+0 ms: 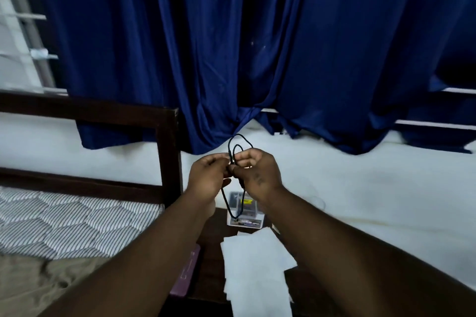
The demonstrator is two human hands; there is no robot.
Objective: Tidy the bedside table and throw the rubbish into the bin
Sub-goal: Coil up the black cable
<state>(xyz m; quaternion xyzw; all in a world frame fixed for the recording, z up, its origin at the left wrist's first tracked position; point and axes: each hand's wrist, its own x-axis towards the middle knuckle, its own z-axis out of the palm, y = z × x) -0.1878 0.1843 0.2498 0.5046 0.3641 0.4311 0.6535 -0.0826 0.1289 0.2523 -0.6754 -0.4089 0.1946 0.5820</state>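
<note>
1. Left hand point(208, 177): raised mid-frame, forearm reaching up from the lower left. Fingers curled, grip pinching the black cable point(239, 134).
2. Right hand point(257, 170): back of hand to camera, just beside the left hand, fingertips meeting it. Grip closed on the same cable.
3. Black cable: held in the air above the worktop point(210, 252). One loop stands above the hands, another hangs below them.
4. Worktop, dark wood: carries a small box point(246, 219), white paper sheets point(255, 260) and a flat purple item point(186, 275).
5. Surroundings: striped mattress point(64, 221) at left, blue curtain point(206, 46) behind.

Blue curtain point(231, 33) hangs behind dark bed frame point(168, 149) (striped mattress point(64, 221) inside).
</note>
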